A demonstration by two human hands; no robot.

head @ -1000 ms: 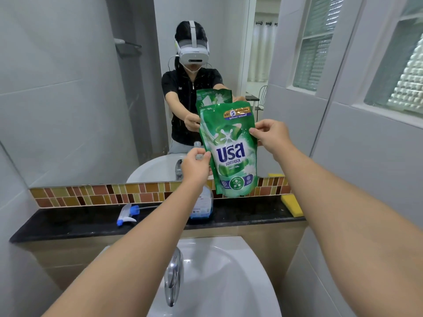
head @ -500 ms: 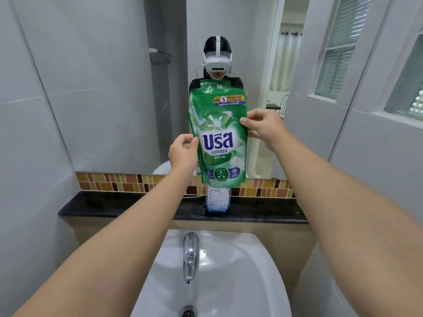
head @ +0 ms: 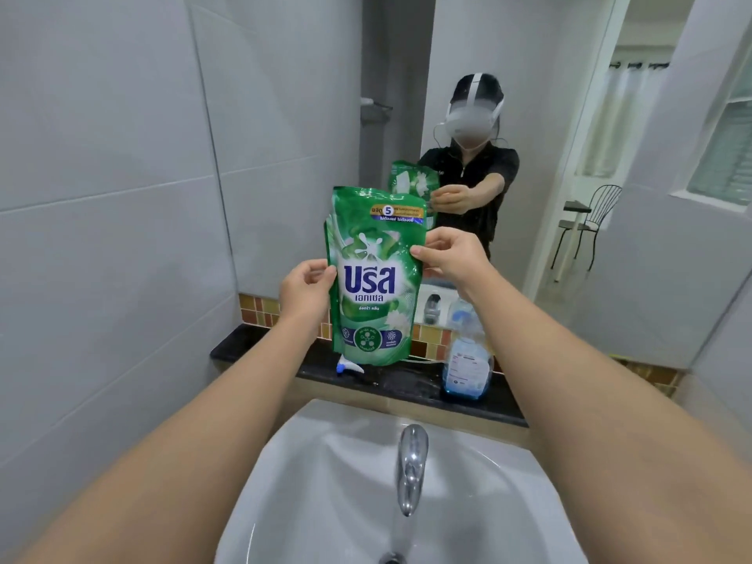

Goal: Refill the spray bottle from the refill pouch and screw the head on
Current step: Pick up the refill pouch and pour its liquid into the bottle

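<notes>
— What had shifted?
— The glossy green plastic refill pouch (head: 372,274) had drifted left, uncovering the clear blue-tinted spray bottle (head: 467,356) at four o'clock.
— And the hands?
— The left hand (head: 303,293) and right hand (head: 449,256) each pinched an edge, keeping it upright, probably for opening. The white spray head (head: 348,366) lay on the black ledge (head: 252,350).

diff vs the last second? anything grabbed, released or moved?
Nothing grabbed or released. Both hands keep the same hold on the refill pouch: left hand on its left edge, right hand on its right edge, pouch upright throughout. The view swung around. The spray bottle and spray head stay on the ledge.
</notes>
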